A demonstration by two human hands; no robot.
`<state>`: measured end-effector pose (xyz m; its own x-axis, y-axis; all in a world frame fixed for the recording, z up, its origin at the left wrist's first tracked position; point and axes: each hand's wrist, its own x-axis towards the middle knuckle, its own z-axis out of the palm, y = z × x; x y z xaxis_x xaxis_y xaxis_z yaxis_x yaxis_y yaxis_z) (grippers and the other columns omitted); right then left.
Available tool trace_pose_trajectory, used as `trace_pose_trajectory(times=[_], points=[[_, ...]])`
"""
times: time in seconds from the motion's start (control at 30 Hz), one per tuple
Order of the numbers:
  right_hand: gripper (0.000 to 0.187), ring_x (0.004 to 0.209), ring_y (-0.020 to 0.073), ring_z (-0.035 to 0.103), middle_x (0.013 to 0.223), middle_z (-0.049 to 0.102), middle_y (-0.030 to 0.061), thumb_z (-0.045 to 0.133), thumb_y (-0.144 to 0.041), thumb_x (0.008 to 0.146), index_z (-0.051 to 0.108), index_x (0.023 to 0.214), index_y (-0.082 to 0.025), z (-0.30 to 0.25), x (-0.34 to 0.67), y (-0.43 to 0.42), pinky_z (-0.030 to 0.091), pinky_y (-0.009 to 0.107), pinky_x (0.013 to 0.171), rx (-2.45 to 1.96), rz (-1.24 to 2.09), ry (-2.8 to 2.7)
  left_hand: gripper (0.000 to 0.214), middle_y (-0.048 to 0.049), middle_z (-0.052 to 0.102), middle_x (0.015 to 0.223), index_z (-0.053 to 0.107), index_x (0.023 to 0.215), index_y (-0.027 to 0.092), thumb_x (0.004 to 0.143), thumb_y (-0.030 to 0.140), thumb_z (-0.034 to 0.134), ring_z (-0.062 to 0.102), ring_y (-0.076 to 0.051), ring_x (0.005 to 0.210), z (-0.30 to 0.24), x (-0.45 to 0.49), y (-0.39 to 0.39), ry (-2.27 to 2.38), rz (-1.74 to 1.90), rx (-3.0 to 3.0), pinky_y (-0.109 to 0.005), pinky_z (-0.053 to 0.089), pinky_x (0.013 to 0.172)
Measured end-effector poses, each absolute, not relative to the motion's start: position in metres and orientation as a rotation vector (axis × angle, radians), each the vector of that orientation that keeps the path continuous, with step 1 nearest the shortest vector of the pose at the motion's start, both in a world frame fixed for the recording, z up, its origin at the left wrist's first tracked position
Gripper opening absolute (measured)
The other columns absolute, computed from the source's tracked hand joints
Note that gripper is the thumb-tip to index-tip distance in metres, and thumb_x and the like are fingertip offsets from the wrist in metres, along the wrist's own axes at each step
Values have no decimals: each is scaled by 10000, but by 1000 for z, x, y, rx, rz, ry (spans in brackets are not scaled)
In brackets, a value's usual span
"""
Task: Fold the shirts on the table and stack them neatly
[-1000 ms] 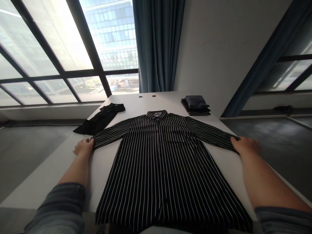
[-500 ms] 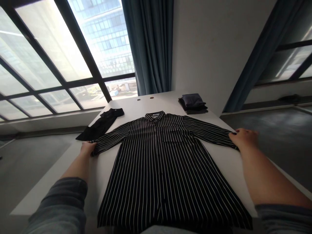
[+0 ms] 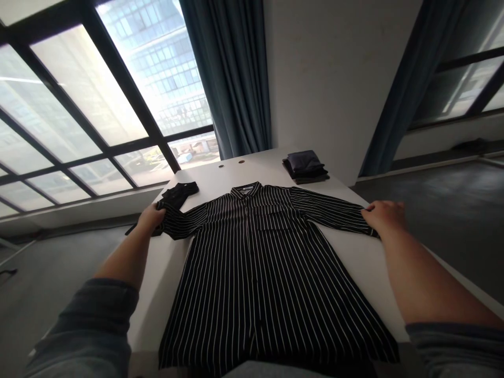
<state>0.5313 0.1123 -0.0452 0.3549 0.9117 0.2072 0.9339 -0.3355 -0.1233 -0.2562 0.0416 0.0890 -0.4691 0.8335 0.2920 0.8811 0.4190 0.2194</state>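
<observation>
A black shirt with thin white stripes [image 3: 252,262] lies spread front side up, its collar at the far end and its hem at the near edge. On the left, my left hand [image 3: 150,217] is closed on the cuff of one sleeve, which is lifted and bent off the tabletop. The other sleeve stretches out to the right, where my right hand [image 3: 385,215] pinches its cuff close to the table. The shirt's body lies mostly flat, with a chest pocket on its right half.
The white table [image 3: 260,164] carries a folded stack of dark clothes [image 3: 305,167] at the back right. A crumpled black garment [image 3: 179,194] lies at the back left, partly behind my left hand. Two small round discs sit near the far edge. Windows and a blue curtain [image 3: 232,79] stand beyond.
My left hand has risen and moved slightly right, lifting the sleeve it holds off the table. The right hand keeps its grip on the other cuff. The view has shifted a little.
</observation>
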Motion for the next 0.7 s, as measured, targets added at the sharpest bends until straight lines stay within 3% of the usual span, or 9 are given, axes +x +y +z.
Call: trace_pose_trajectory(times=[0.1, 0.27, 0.53, 0.63, 0.7], points=[[242, 1215, 281, 543, 1104, 681, 188, 560, -321, 968, 745, 1005, -169, -42, 529, 110, 155, 411, 1165, -2376, -132, -1673, 456, -140, 772, 1146, 680, 1281, 184, 888, 394, 581, 729, -314, 1006, 121, -206, 58, -2501, -417, -1671, -374, 555, 818], [264, 1193, 277, 537, 1129, 687, 197, 562, -324, 948, 757, 1034, -168, -38, 528, 109, 200, 401, 1122, -2366, -91, -1669, 448, -162, 744, 1237, 657, 1302, 179, 929, 405, 558, 694, -335, 1133, 138, -111, 76, -2351, -301, -1821, -395, 536, 917], [372, 1288, 294, 511, 1209, 685, 211, 502, -375, 952, 749, 1127, -157, -41, 530, 114, 142, 424, 1182, -2332, -84, -1696, 363, -136, 732, 1255, 685, 1211, 225, 963, 428, 515, 695, -302, 1133, 55, 9, 61, -2246, -79, -2170, -377, 532, 908], [408, 1317, 294, 506, 1237, 675, 202, 471, -407, 964, 748, 1153, -174, -38, 528, 113, 123, 431, 1206, -2365, -42, -1726, 440, -135, 732, 1236, 691, 1216, 230, 968, 544, 507, 688, -315, 1148, 21, 30, 50, -2250, -42, -2251, -392, 531, 918], [459, 1347, 297, 493, 1288, 652, 206, 440, -442, 975, 736, 1210, -181, -36, 526, 113, 107, 442, 1222, -2407, -11, -1736, 564, -140, 724, 1240, 696, 1226, 237, 986, 660, 411, 682, -321, 1157, 7, 35, 46, -2287, -52, -2281, -410, 525, 939]])
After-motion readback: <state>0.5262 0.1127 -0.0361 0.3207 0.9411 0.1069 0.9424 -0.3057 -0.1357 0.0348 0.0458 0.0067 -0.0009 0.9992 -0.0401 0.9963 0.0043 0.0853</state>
